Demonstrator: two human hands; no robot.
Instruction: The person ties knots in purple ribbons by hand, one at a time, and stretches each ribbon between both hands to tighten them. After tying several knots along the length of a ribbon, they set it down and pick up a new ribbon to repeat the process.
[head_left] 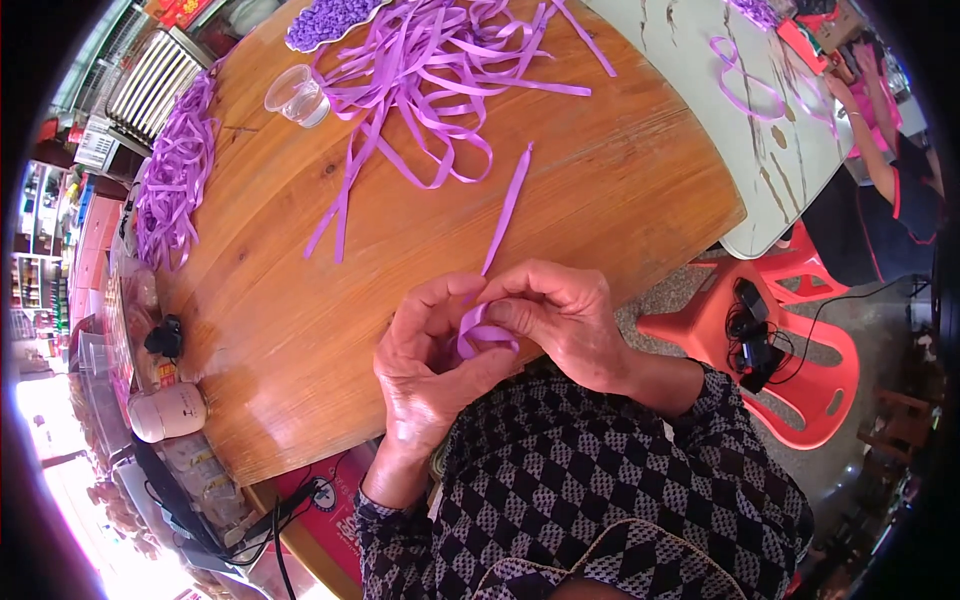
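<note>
A purple ribbon point(508, 215) runs from the wooden table point(270, 330) into my two hands, where it forms a loop. My left hand point(425, 345) curls around the loop with its thumb stretched along the lower side. From the right, my right hand point(555, 315) pinches the ribbon between thumb and forefinger, close to the left fingertips. Part of the loop is hidden inside the left palm. Beyond my hands lies a loose heap of purple ribbons point(420, 85). Beside that heap stands a clear plastic cup point(298, 97).
Another ribbon bundle point(177, 185) hangs over the table's left edge. A tray of small purple pieces point(330, 20) sits at the back. On the right are a marble-patterned table point(690, 70), a red plastic chair point(800, 350) with black cables, and another person's arm point(868, 135). A white jar point(170, 410) stands at left.
</note>
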